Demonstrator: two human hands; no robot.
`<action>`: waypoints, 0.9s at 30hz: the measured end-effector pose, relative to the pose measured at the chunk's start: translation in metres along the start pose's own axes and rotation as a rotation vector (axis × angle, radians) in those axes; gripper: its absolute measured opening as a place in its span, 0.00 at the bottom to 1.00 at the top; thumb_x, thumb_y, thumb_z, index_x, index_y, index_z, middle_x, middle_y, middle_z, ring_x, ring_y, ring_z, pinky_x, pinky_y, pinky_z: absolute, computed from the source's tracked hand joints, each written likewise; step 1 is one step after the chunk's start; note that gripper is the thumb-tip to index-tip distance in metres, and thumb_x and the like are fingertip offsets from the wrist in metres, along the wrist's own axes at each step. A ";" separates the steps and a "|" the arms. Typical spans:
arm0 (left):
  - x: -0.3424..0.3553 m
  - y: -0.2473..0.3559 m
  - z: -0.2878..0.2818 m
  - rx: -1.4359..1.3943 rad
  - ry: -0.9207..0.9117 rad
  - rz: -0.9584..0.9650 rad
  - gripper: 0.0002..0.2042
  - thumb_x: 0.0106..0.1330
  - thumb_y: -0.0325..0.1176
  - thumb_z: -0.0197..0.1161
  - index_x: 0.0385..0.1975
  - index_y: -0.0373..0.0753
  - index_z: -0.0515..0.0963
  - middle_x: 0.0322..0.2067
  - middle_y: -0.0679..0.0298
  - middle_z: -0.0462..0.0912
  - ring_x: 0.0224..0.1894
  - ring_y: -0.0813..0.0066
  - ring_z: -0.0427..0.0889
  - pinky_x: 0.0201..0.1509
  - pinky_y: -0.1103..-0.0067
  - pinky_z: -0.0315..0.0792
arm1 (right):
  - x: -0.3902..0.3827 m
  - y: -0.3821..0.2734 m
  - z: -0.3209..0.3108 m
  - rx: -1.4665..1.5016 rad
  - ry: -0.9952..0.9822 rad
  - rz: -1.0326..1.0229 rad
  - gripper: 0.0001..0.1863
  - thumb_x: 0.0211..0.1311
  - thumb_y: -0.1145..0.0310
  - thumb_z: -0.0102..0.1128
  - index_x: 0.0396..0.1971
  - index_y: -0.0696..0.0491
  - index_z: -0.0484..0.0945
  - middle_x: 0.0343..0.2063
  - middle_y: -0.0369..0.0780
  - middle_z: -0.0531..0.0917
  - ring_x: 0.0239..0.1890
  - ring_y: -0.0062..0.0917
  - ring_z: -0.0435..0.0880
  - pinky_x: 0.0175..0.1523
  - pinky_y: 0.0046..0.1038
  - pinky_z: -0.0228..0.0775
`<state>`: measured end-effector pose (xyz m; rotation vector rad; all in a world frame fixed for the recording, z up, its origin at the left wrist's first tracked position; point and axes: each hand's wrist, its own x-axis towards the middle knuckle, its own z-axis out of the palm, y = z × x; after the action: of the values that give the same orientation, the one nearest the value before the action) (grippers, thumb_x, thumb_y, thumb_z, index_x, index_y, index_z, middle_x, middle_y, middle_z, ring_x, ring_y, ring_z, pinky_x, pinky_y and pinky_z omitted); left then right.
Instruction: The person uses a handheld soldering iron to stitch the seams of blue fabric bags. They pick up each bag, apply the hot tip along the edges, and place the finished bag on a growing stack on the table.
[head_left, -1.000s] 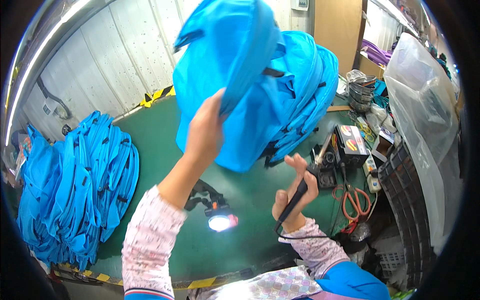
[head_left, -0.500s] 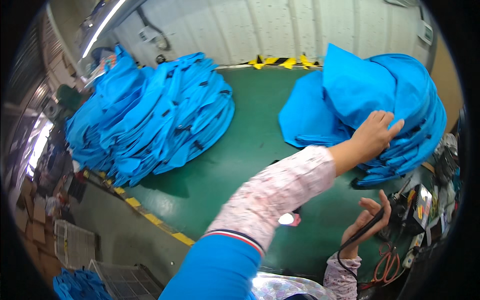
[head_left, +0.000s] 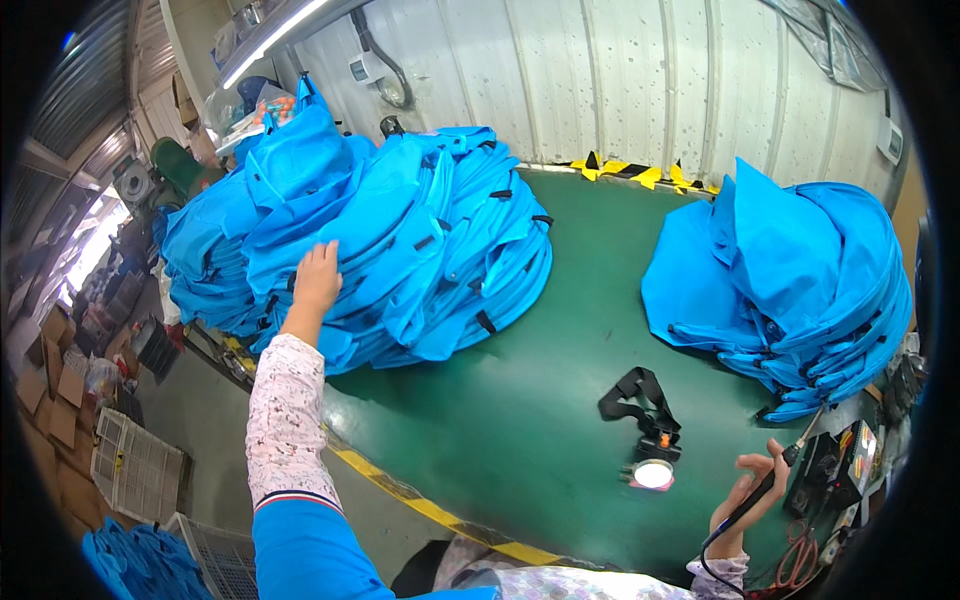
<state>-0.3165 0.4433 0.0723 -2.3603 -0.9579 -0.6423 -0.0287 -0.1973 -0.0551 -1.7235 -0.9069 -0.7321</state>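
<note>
My left hand (head_left: pixel 318 278) reaches over the left pile of blue fabric pieces (head_left: pixel 400 250), fingers stretched out against the cloth. These pieces lie in folded layers and carry short black tabs. In my right hand (head_left: pixel 740 495), at the lower right, is a soldering iron (head_left: pixel 765 485) with a black handle and a thin metal tip pointing up and right. Its black cord trails down past my wrist. A second pile of blue fabric pieces (head_left: pixel 800 280) lies at the right. Between the hands, a headlamp (head_left: pixel 655 474) with a black strap shines on the table.
The green table (head_left: pixel 480 420) has a yellow-and-black taped front edge. A dark box-shaped unit (head_left: pixel 850 465) and reddish cables (head_left: pixel 798 555) crowd its right side. A white corrugated wall (head_left: pixel 560 90) stands behind. Wire crates (head_left: pixel 135 465) and cardboard boxes (head_left: pixel 65 400) are on the floor at left.
My left hand has swung from the right pile across to the left pile. The view has shifted, and the headlamp is now uncovered. My right hand keeps the soldering iron.
</note>
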 end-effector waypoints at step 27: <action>0.083 -0.066 -0.259 -1.575 0.275 -0.509 0.32 0.72 0.55 0.56 0.65 0.33 0.68 0.60 0.46 0.74 0.62 0.54 0.74 0.67 0.65 0.69 | 0.069 -0.133 0.071 0.541 0.207 -0.264 0.43 0.66 0.57 0.65 0.70 0.54 0.47 0.64 0.58 0.64 0.57 0.44 0.79 0.56 0.39 0.74</action>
<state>-0.3721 0.3670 0.3361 -2.9564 -1.0705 -2.5823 -0.1001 -0.0870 0.0452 -1.0472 -1.0804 -0.7363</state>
